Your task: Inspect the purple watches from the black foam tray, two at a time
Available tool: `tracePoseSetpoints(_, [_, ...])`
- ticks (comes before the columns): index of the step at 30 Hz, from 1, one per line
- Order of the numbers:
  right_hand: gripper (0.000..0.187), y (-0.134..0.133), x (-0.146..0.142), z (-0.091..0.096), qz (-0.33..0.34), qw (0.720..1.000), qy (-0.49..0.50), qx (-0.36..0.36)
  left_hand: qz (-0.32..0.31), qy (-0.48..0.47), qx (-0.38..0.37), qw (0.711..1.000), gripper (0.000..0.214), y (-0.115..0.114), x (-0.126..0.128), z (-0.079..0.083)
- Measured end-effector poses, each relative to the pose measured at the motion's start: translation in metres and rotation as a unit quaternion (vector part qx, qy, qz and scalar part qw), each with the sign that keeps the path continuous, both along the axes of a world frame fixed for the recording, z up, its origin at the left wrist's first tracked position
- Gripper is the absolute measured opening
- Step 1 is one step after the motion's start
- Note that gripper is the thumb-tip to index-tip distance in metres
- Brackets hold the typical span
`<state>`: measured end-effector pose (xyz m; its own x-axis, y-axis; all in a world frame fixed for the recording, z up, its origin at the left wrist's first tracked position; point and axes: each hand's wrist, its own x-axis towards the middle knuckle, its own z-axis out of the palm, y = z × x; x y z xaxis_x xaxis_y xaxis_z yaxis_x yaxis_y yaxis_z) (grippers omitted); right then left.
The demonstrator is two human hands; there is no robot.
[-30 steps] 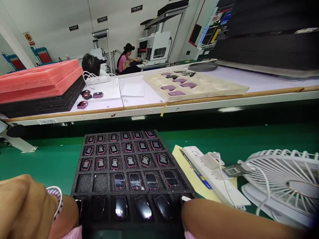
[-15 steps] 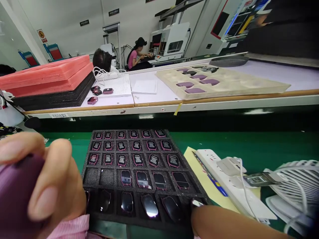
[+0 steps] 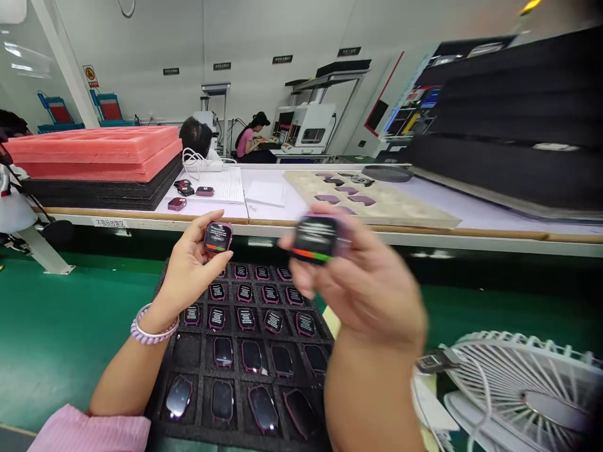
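My left hand [image 3: 191,263] pinches a purple-framed smartwatch body [image 3: 218,238] between thumb and fingers, its lit screen showing text and a coloured strip. A second such smartwatch [image 3: 315,238], blurred by motion, is gripped in my right hand [image 3: 362,276], screen lit likewise. Both are raised over the far part of a black foam tray [image 3: 198,370]. In its compartments lie several more watch bodies [image 3: 245,318]; the far rows show lit text, while the two near rows have dark screens. One compartment on the left holds no watch. My right forearm hides the tray's right side.
Behind the tray runs a raised shelf with pink foam [image 3: 94,150] on black sheets, loose watches [image 3: 177,204], papers and a pale tray [image 3: 400,207] of purple pieces. A white fan [image 3: 527,376] with cables stands at right. Black foam [image 3: 499,125] is stacked at far right. People sit beyond.
Both hands have come up into the middle of the view, each with a lit watch. My left hand moved right and away from the camera. The view has shifted, showing more of the left bench.
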<state>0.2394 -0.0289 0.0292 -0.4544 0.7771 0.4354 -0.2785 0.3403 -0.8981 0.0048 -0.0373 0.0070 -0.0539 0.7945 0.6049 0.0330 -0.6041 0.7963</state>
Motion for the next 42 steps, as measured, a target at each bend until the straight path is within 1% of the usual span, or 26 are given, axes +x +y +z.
tracePoseSetpoints(3, [0.064,0.025,-0.025,-0.006,0.073,0.994,0.055,-0.062,-0.028,-0.021,-0.004,0.999,0.056,0.006,-0.001,-0.002])
tracePoseSetpoints(4, [0.066,0.032,-0.032,-0.010,0.090,0.991,0.061,-0.079,-0.034,-0.026,-0.005,0.999,0.055,0.006,-0.001,-0.002])
tracePoseSetpoints(6, [0.065,0.042,-0.042,-0.017,0.102,0.989,0.063,-0.083,-0.036,-0.035,-0.012,0.999,0.051,0.007,-0.001,-0.002])
tracePoseSetpoints(8, [0.059,0.046,-0.047,-0.023,0.092,0.991,0.065,-0.070,-0.038,-0.041,-0.021,0.998,0.047,0.008,0.000,-0.001])
tracePoseSetpoints(11, [0.050,0.045,-0.049,-0.025,0.066,0.994,0.070,-0.048,-0.046,-0.043,-0.031,0.998,0.047,0.008,0.002,-0.002])
tracePoseSetpoints(16, [0.054,0.043,-0.052,-0.022,0.046,0.996,0.068,-0.046,-0.048,-0.040,-0.045,0.997,0.054,0.007,0.004,-0.002])
tracePoseSetpoints(25, [0.046,0.049,-0.059,-0.025,0.009,0.994,0.093,-0.059,-0.054,-0.069,-0.071,0.994,0.045,0.004,0.007,0.001])
tracePoseSetpoints(29, [0.045,0.050,-0.061,-0.026,-0.001,0.993,0.101,-0.057,-0.049,-0.076,-0.082,0.993,0.045,0.003,0.008,0.002])
tracePoseSetpoints(36, [0.047,0.048,-0.062,-0.023,-0.013,0.992,0.105,-0.066,-0.049,-0.083,-0.090,0.991,0.048,0.005,0.007,0.004])
tracePoseSetpoints(42, [0.048,0.053,-0.062,-0.019,-0.004,0.992,0.113,-0.063,-0.046,-0.082,-0.087,0.992,0.052,0.012,0.006,0.011])
